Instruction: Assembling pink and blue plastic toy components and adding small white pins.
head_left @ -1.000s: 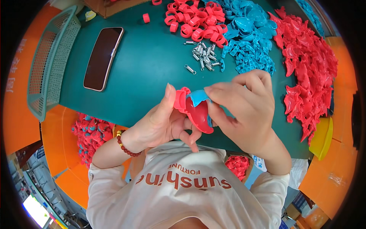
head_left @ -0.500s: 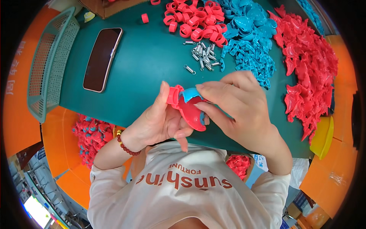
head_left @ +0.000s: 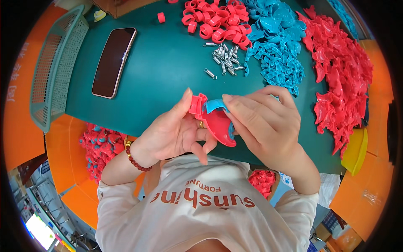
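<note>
My left hand [head_left: 174, 132] holds a hollow, curved red plastic shell [head_left: 219, 128] in front of my chest. The thumb presses the ring-like red part at the shell's left end, and the other fingers curl below. A bent blue plastic piece [head_left: 216, 104] lies across the shell's upper edge. My right hand [head_left: 268, 122] pinches that blue piece between thumb and forefinger. More blue shows at the shell's right side, partly covered by my right fingers. Just beyond my hands lie small metal coil springs [head_left: 226, 60] in a loose heap.
Red rings [head_left: 215, 21], blue cup-like parts [head_left: 273, 25], small blue pieces [head_left: 282, 69] and red shells [head_left: 340, 84] lie heaped on the green table [head_left: 155, 63]. A phone [head_left: 113, 63] and green basket [head_left: 61, 69] are at left. Red-and-blue pieces [head_left: 100, 147] fill an orange bin below.
Both hands and the shell have shifted slightly right. My left fingers have curled differently beneath the shell, and my right fingers have closed up more around the blue piece.
</note>
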Motion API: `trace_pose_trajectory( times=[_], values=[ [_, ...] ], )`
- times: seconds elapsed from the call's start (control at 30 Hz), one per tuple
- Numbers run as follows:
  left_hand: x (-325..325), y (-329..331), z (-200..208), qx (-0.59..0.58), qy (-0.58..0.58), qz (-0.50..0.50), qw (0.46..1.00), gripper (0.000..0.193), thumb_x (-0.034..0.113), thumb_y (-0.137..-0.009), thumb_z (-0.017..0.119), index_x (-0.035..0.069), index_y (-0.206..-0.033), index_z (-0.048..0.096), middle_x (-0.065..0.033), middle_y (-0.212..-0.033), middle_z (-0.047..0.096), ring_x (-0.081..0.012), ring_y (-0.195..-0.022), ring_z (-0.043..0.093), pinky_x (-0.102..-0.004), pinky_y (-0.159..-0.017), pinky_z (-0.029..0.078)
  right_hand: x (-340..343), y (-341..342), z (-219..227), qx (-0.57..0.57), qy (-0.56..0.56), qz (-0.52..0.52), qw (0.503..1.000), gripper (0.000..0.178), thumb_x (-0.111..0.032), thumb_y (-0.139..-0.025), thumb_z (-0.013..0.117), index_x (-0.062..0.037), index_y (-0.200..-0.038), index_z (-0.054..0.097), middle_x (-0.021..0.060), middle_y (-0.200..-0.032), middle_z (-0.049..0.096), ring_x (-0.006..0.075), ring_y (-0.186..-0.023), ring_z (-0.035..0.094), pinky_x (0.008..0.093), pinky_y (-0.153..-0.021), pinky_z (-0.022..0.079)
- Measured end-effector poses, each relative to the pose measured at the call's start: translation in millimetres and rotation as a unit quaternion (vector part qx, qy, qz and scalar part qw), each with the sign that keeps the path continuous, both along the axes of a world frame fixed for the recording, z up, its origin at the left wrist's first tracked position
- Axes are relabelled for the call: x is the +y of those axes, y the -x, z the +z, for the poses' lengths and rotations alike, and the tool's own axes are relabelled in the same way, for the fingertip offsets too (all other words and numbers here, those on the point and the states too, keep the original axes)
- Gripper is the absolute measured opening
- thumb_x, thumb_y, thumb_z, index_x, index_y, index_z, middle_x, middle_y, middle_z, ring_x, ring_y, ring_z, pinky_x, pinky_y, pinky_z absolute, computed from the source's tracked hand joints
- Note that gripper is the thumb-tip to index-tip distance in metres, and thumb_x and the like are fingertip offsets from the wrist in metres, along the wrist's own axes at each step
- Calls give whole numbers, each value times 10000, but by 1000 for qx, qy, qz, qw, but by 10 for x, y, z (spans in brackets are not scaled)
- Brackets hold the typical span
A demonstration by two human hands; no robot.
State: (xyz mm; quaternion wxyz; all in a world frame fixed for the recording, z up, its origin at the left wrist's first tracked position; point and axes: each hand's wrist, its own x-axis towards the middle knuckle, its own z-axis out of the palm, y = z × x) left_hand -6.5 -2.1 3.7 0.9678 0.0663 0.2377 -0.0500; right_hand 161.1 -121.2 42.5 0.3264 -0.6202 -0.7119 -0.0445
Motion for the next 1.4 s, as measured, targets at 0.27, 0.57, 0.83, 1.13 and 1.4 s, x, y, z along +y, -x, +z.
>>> trace_pose_trajectory(
  times=[0.27,0.57,0.83,1.13,1.4],
  values=[
    [-4,35,39,-102,-249,-23,963,690,557,-958,172,-17,-1266,402,-208,-1107,570,-202,-729,594,-340,-592,576,52,-160,-17,60,52,65,995,293,-18,-714,705,-56,-1003,669,47,-866,667,203,-808,629,331,-704,438],
    [89,52,38,-68,-78,-36,994,708,588,-943,199,2,-1294,389,-241,-1078,593,-108,-553,521,-316,-491,580,87,-170,-4,68,60,82,993,359,-26,-700,712,-80,-1053,673,46,-826,658,211,-755,613,313,-678,444],
    [105,99,7,-96,-60,-53,992,710,598,-935,217,13,-1310,361,-288,-1105,570,-99,-510,503,-324,-467,585,94,-185,-37,118,66,127,983,349,-26,-716,707,-54,-1061,667,49,-782,648,209,-719,615,319,-673,453],
    [102,117,31,-62,-54,-70,994,799,662,-897,213,11,-1349,319,-301,-1065,575,-301,-620,651,-311,-376,530,120,-198,57,174,86,154,969,308,-26,-720,718,-40,-1025,674,69,-772,650,220,-708,619,320,-642,458],
    [109,156,21,-110,-7,-64,992,770,610,-931,193,-57,-1257,395,-295,-1097,570,-104,-459,468,-318,-417,565,82,-136,115,299,170,109,933,324,-18,-730,703,-46,-1052,678,88,-809,664,226,-741,639,312,-647,466]
  ],
)
